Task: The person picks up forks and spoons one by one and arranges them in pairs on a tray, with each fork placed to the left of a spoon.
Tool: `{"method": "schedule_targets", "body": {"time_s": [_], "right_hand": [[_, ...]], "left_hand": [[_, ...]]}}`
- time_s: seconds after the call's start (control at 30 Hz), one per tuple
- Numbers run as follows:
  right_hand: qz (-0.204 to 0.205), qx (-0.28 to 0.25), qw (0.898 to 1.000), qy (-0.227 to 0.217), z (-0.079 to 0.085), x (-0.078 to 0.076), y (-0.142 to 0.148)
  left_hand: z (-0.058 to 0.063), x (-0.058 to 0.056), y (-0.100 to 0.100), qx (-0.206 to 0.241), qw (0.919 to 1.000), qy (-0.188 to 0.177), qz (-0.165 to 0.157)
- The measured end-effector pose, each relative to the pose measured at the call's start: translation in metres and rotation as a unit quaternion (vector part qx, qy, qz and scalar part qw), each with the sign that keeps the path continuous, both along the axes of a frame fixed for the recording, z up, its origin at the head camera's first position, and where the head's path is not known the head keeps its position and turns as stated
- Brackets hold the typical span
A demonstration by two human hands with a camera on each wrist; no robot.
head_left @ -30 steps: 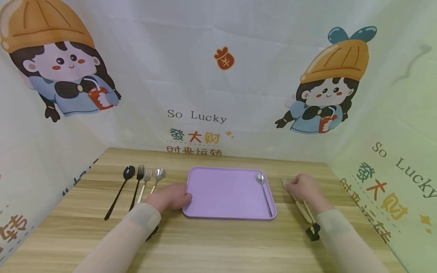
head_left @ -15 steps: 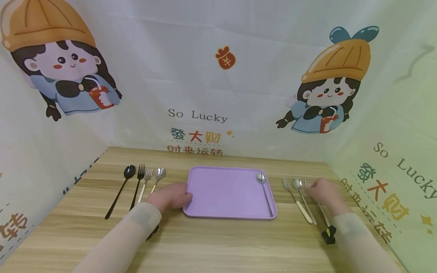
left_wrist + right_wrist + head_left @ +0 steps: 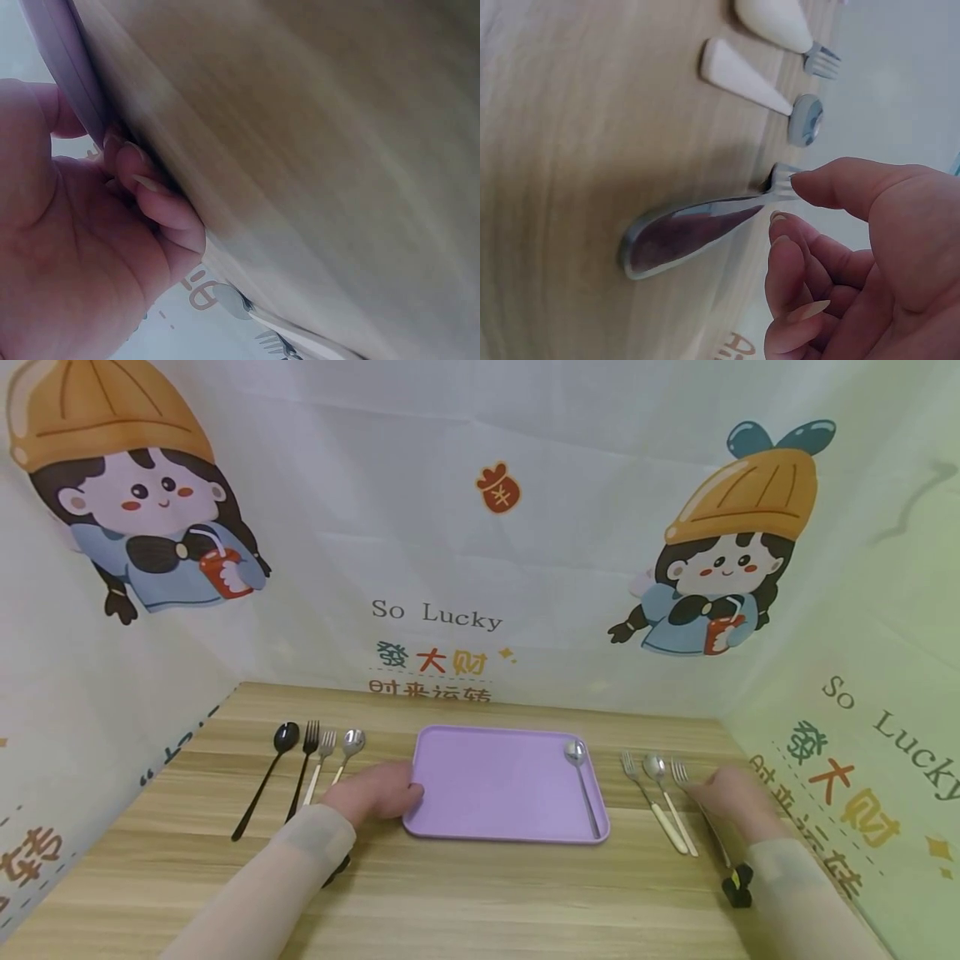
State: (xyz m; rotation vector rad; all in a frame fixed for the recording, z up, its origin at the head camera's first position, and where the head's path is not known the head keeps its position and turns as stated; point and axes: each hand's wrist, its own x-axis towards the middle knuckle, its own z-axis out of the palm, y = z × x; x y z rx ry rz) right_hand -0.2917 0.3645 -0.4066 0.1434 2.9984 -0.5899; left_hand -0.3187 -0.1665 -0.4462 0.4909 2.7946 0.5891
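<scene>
My left hand grips the left edge of a purple tray. In the left wrist view, the tray's rim runs between the thumb and curled fingers. My right hand is at a metal fork, the rightmost piece of cutlery. The right wrist view has this fork's shiny handle lying on the table, with thumb and fingertips parted around its neck. Left of it lie a spoon and another fork, both with cream handles. A silver spoon rests along the tray's right side.
On the wooden table, left of the tray, lie a black spoon, a black fork, a light-handled fork and a light-handled spoon. My left forearm hides part of this row. A printed cloth encloses the table behind and at the sides.
My right hand has moved right, from the cream-handled fork and spoon to the rightmost fork, then slightly back toward me. The left hand still holds the tray, which stays in place.
</scene>
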Motion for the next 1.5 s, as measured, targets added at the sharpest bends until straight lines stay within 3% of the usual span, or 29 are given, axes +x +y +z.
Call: {"method": "schedule_targets", "body": {"time_s": [0.07,0.17,0.37,0.5,0.57,0.7,0.73,0.8,0.9,0.93,0.97,1.07,1.2,1.3,1.5], "right_hand": [[-0.001,0.009,1.000,0.001,0.000,0.002,0.000],[0.001,0.018,1.000,0.003,-0.001,0.004,0.001],[0.011,0.020,1.000,0.002,-0.004,0.003,0.003],[0.017,0.020,1.000,0.000,-0.017,-0.008,0.014],[0.017,0.028,0.999,-0.002,-0.030,-0.019,0.023],[0.012,0.022,1.000,-0.006,-0.039,-0.028,0.028],[0.010,0.026,1.000,-0.008,-0.041,-0.030,0.029],[0.011,0.019,1.000,-0.008,-0.030,-0.022,0.020],[0.014,0.021,1.000,-0.006,-0.022,-0.014,0.012],[0.013,0.022,1.000,-0.007,-0.014,-0.007,0.005],[0.012,0.022,1.000,-0.005,-0.007,-0.001,0.000],[0.011,0.021,1.000,-0.008,-0.009,-0.001,0.001],[0.004,0.041,0.999,-0.008,-0.030,-0.018,0.016],[0.002,0.041,0.999,-0.006,-0.037,-0.024,0.022],[0.005,0.013,1.000,0.002,-0.022,-0.012,0.012]], "left_hand": [[0.006,0.005,0.002,0.001,1.0000,-0.006,0.006],[0.003,0.003,0.001,-0.004,1.0000,-0.006,0.006],[-0.022,-0.018,-0.007,-0.007,0.9999,0.010,-0.007],[-0.036,-0.028,-0.011,-0.009,0.9997,0.021,-0.010],[-0.036,-0.027,-0.011,-0.004,0.9998,0.020,-0.006],[-0.016,-0.011,-0.005,0.004,0.9999,0.012,0.000],[-0.016,-0.012,-0.005,0.004,0.9999,0.011,0.001],[-0.018,-0.014,-0.005,0.005,0.9999,0.010,0.004],[-0.031,-0.023,-0.008,0.004,0.9998,0.015,0.009],[-0.038,-0.030,-0.010,0.001,0.9998,0.018,0.009],[-0.038,-0.030,-0.010,0.000,0.9998,0.018,0.008],[-0.038,-0.029,-0.010,-0.006,0.9998,0.017,0.003],[-0.039,-0.031,-0.011,-0.005,0.9999,0.015,-0.006],[-0.040,-0.032,-0.012,-0.003,0.9998,0.017,-0.014],[-0.033,-0.027,-0.011,0.001,0.9994,0.025,-0.023]]}}
